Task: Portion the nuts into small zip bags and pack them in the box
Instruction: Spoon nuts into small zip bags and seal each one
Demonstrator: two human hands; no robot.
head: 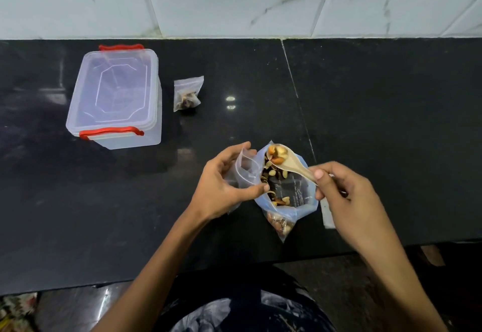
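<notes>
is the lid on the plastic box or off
On. The clear lid sits flat over the plastic box, and both red clips lie against its ends. Whether they are latched, I cannot tell.

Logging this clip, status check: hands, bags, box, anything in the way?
Left hand holds small zip bag open. Right hand holds spoon loaded with nuts over big bag. One filled bag beside lidded box. Nothing in the way.

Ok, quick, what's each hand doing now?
Left hand: closed on a small zip bag, holding it open.
Right hand: closed on a spoon loaded with nuts.
</notes>
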